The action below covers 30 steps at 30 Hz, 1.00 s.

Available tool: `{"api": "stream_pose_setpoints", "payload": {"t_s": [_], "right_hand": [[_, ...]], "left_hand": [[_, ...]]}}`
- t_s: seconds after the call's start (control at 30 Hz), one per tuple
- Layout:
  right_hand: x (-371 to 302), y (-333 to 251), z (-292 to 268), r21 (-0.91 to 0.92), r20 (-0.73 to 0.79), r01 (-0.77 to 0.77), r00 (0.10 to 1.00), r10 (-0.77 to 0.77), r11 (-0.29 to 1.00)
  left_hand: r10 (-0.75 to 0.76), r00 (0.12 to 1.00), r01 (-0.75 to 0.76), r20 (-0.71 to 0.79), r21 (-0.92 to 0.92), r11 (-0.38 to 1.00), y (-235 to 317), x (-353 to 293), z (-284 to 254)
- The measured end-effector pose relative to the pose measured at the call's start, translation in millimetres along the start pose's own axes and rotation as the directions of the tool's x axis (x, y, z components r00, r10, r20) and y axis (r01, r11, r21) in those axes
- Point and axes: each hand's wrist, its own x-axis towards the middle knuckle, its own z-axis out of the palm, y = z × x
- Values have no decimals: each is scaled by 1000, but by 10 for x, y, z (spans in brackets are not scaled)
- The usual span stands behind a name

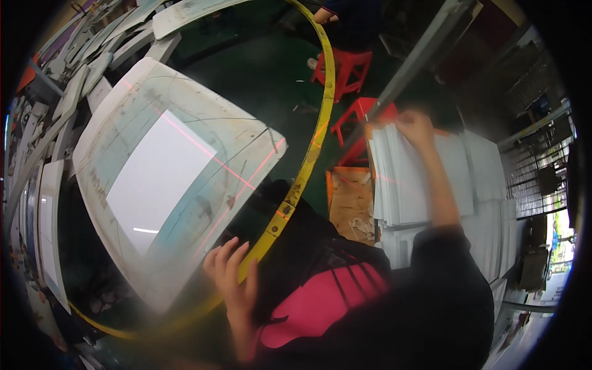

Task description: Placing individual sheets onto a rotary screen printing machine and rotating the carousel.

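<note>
My left hand point(231, 271) is raised beside the curved yellow rail point(271, 229), its fingers apart and nothing in them. To its left is a pale, worn board point(117, 148) with rounded corners. A white sheet point(161, 176) lies on this board, and thin red light lines cross both. On the right, my right arm reaches to a tall stack of white sheets point(447, 179). My right hand point(416, 128) is closed at the stack's far edge, its fingertips pinching the edge of a sheet; the exact grip is small and partly hidden.
More pale boards point(50, 228) stand along the left, some overlapping. Red stools point(345, 71) stand beyond the rail, with another person point(351, 21) near them. An orange-edged wooden box point(350, 206) sits left of the stack. A grey metal bar point(419, 55) slants above the stools.
</note>
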Motion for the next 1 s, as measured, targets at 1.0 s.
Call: {"api": "stream_pose_setpoints", "payload": {"t_s": [1.0], "right_hand": [[-598, -1870, -1639, 377, -9, 396, 906, -424, 837]], "left_hand": [[515, 809, -103, 284, -794, 599, 837, 775, 437]]}}
